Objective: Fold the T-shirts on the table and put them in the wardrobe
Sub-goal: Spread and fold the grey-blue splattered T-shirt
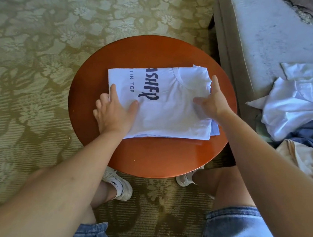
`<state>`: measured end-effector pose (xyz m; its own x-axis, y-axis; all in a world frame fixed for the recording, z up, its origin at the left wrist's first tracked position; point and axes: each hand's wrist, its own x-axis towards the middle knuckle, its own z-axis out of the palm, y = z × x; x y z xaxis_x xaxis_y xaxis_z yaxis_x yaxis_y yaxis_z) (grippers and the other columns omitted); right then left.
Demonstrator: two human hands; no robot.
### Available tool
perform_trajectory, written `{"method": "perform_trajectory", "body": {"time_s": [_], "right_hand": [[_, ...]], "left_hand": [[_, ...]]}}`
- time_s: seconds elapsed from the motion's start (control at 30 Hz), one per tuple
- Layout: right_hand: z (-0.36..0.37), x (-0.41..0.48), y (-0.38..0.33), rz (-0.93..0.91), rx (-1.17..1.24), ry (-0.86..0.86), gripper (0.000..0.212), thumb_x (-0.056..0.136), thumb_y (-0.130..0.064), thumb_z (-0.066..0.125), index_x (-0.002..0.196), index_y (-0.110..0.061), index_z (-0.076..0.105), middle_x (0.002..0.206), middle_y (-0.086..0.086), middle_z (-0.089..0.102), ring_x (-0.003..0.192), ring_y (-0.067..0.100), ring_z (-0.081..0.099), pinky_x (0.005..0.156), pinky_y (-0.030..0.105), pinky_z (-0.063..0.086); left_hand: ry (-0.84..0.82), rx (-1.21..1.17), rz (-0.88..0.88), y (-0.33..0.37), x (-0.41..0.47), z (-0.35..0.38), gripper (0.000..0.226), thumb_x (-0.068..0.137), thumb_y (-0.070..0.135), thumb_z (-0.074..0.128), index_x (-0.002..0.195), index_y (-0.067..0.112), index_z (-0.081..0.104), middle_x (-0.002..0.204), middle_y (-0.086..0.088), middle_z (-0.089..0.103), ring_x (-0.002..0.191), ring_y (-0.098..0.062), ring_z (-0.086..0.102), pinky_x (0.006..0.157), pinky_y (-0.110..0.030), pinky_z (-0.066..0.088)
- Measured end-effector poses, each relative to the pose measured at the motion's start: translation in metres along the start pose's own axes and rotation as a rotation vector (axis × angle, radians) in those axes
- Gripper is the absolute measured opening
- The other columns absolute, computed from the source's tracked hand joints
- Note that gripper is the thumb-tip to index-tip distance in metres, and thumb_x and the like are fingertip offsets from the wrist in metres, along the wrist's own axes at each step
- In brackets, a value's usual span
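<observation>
Olive carpet [42,45] with a woven pale flower pattern covers the floor. On it stands a round bench [147,156] of glossy orange-brown wood, its top smooth and reflective.

A white T-shirt [171,116] lies near the middle of the bench, folded into a soft rectangle. Its ribbed collar faces up, and dark block letters run across the front. A thin pale-blue cloth [215,130] peeps out beneath its near right corner.

The left hand [114,113] rests on the T-shirt's left edge. Its thumb and forefinger lie flat on the cotton and its other fingers bend down over the side; whether they hook underneath I cannot tell. The right hand [213,103] grips the right edge, thumb spread on top and fingers curled round the edge where the fabric puckers.

Just beside the bench on the right is a grey sofa [269,43] with a nubby seat. A rumpled heap of clothes [295,107] in white, blue and cream lies on it.

Below the bench show white shoes [119,186] and frayed denim shorts [235,236].
</observation>
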<state>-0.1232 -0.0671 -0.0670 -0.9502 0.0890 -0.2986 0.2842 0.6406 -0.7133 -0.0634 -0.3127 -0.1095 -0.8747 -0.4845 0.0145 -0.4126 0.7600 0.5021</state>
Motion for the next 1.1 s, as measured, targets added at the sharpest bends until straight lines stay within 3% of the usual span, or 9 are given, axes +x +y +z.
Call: {"method": "perform_trajectory", "body": {"time_s": [0.13, 0.2, 0.37, 0.47, 0.53, 0.67, 0.83, 1.0, 1.1], "right_hand": [[0.007, -0.015, 0.017, -0.079, -0.19, -0.02, 0.085, 0.089, -0.01, 0.049, 0.153, -0.041, 0.001, 0.114, 0.017, 0.06, 0.089, 0.034, 0.061, 0.083, 0.048, 0.052], [0.008, -0.02, 0.024, -0.106, -0.207, -0.019, 0.084, 0.09, -0.008, 0.047, 0.154, -0.038, 0.002, 0.11, 0.016, 0.059, 0.086, 0.031, 0.058, 0.078, 0.042, 0.049], [0.007, -0.024, 0.036, -0.127, -0.244, -0.028, 0.079, 0.092, -0.007, 0.047, 0.155, -0.033, 0.007, 0.123, 0.018, 0.054, 0.1, 0.033, 0.055, 0.082, 0.033, 0.04], [0.009, -0.032, 0.043, -0.186, -0.292, -0.02, 0.07, 0.095, -0.009, 0.046, 0.155, -0.03, 0.016, 0.12, 0.013, 0.049, 0.101, 0.031, 0.053, 0.077, 0.026, 0.035], [0.008, -0.033, 0.045, -0.195, -0.296, -0.042, 0.069, 0.095, -0.009, 0.046, 0.154, -0.03, 0.018, 0.12, 0.01, 0.046, 0.1, 0.029, 0.051, 0.077, 0.025, 0.034], [0.001, -0.034, 0.049, -0.138, -0.28, -0.053, 0.069, 0.094, -0.008, 0.048, 0.154, -0.03, 0.021, 0.131, 0.011, 0.045, 0.116, 0.031, 0.048, 0.081, 0.025, 0.034], [0.003, -0.059, 0.061, -0.129, -0.319, -0.027, 0.068, 0.093, -0.008, 0.047, 0.153, -0.03, 0.024, 0.109, 0.004, 0.041, 0.096, 0.026, 0.048, 0.079, 0.028, 0.037], [0.0, -0.077, 0.07, -0.051, -0.21, -0.011, 0.071, 0.092, -0.008, 0.051, 0.154, -0.028, 0.023, 0.115, -0.003, 0.037, 0.096, 0.016, 0.043, 0.072, 0.014, 0.028], [-0.001, -0.075, 0.064, 0.009, -0.096, -0.015, 0.077, 0.087, -0.011, 0.056, 0.154, -0.03, 0.022, 0.128, 0.0, 0.041, 0.112, 0.018, 0.045, 0.083, 0.018, 0.032]], "left_hand": [[-0.006, -0.02, 0.0, 0.0, 0.002, -0.001, 0.084, 0.083, 0.064, 0.055, 0.151, 0.026, 0.022, 0.133, -0.008, 0.044, 0.126, -0.029, 0.036, 0.105, -0.042, 0.027], [-0.003, -0.029, 0.004, -0.001, 0.0, -0.002, 0.086, 0.083, 0.064, 0.056, 0.152, 0.026, 0.022, 0.134, -0.008, 0.044, 0.126, -0.029, 0.037, 0.106, -0.041, 0.027], [-0.01, 0.006, 0.035, -0.006, -0.011, -0.003, 0.084, 0.084, 0.065, 0.054, 0.152, 0.026, 0.023, 0.136, -0.007, 0.043, 0.127, -0.028, 0.037, 0.106, -0.04, 0.027], [-0.011, 0.032, 0.044, -0.006, -0.015, -0.002, 0.082, 0.085, 0.064, 0.053, 0.151, 0.026, 0.024, 0.136, -0.007, 0.043, 0.127, -0.027, 0.036, 0.105, -0.04, 0.026], [-0.007, 0.054, 0.054, -0.006, -0.014, -0.001, 0.08, 0.086, 0.062, 0.053, 0.151, 0.026, 0.024, 0.136, -0.007, 0.043, 0.126, -0.028, 0.036, 0.105, -0.04, 0.027], [-0.019, 0.076, 0.079, -0.007, -0.017, 0.0, 0.078, 0.087, 0.061, 0.053, 0.151, 0.026, 0.025, 0.135, -0.008, 0.043, 0.125, -0.028, 0.037, 0.104, -0.04, 0.028], [-0.048, 0.083, 0.146, -0.01, -0.041, -0.001, 0.077, 0.088, 0.056, 0.055, 0.152, 0.026, 0.024, 0.133, -0.01, 0.045, 0.123, -0.031, 0.038, 0.101, -0.043, 0.029], [-0.115, 0.01, 0.037, -0.001, -0.043, -0.009, 0.093, 0.081, 0.053, 0.066, 0.154, 0.024, 0.016, 0.139, -0.012, 0.045, 0.128, -0.035, 0.038, 0.107, -0.045, 0.027], [-0.22, -0.064, -0.089, 0.013, -0.032, -0.021, 0.1, 0.082, 0.045, 0.069, 0.156, 0.022, 0.005, 0.144, -0.012, 0.047, 0.132, -0.038, 0.039, 0.104, -0.045, 0.034]]}}
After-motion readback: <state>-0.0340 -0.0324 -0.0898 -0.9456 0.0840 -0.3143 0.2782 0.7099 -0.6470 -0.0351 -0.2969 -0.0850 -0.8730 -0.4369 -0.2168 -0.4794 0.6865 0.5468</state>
